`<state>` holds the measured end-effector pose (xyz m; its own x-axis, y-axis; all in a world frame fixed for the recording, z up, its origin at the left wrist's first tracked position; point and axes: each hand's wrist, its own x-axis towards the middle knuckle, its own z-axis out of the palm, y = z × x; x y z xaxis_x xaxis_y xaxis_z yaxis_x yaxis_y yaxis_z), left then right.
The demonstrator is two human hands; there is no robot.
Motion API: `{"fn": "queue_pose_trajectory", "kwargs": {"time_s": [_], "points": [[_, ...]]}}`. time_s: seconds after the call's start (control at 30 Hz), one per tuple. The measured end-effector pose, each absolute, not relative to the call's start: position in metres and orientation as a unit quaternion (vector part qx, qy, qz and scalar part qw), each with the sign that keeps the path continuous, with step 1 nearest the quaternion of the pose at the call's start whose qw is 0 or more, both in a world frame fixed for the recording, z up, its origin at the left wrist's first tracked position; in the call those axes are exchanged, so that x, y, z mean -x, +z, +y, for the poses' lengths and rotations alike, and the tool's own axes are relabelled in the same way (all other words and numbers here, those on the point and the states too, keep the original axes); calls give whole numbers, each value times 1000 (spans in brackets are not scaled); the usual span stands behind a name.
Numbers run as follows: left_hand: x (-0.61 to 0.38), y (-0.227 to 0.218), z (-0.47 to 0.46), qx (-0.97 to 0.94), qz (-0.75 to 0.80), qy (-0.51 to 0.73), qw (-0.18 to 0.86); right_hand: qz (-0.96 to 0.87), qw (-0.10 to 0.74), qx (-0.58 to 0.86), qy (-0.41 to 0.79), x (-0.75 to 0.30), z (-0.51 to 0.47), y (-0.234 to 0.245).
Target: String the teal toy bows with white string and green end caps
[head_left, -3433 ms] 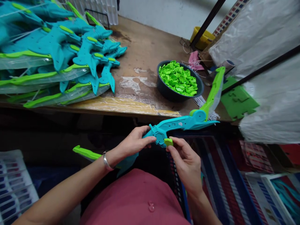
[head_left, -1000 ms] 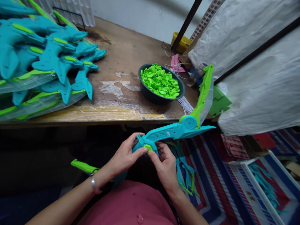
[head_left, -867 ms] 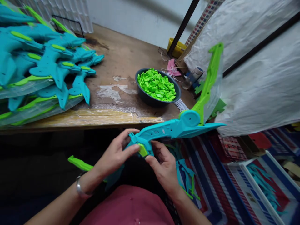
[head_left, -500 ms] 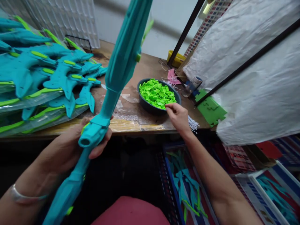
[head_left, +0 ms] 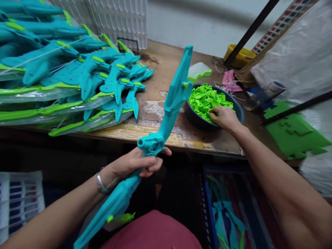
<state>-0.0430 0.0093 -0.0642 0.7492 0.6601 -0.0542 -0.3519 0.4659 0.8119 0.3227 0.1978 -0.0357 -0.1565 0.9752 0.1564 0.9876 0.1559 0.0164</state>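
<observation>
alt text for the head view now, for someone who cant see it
A person's left hand grips a turquoise bow-shaped part while the right hand dips into a dark bowl of small green pieces on a worn brown table. More turquoise-and-green parts are heaped at left.

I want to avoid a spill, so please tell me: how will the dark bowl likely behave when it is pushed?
The bowl would probably slide rather than tip, being wide and low. Its green pieces look loose and heaped, so a few might spill.
</observation>
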Motion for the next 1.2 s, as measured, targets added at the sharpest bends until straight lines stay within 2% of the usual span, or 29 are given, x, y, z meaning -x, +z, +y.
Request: {"fn": "queue_pose_trajectory", "kwargs": {"time_s": [0.1, 0.23, 0.37, 0.47, 0.53, 0.63, 0.73, 0.87, 0.97, 1.1, 1.2], "points": [[39, -59, 7, -441, 189, 299, 825, -750, 108, 643, -108, -322, 192, -34], [37, -53, 6, -500, 214, 258, 799, -744, 259, 605, -112, -319, 170, -29], [34, -40, 12, -569, 231, 164, 772, -721, 364, 588, -36, -311, 112, -23], [30, -23, 20, -594, 250, 140, 752, -660, 456, 595, 44, -307, 49, -22], [27, -12, 26, -623, 264, 129, 725, -598, 488, 626, 109, -306, 4, -24], [21, -3, 34, -682, 277, 87, 672, -549, 422, 661, 288, -304, -58, -32], [8, -12, 35, -727, 272, 14, 630, -493, 327, 622, 513, -292, -105, -44], [-15, -46, 20, -778, 276, -83, 558, -421, 295, 537, 669, -260, -140, -57], [-28, -72, 2, -783, 276, -164, 533, -464, 294, 502, 669, -241, -144, -66], [-34, -95, -16, -760, 271, -245, 537, -601, 274, 549, 511, -234, -137, -85], [-33, -105, -21, -735, 262, -273, 563, -616, 246, 569, 486, -234, -131, -100]]}}
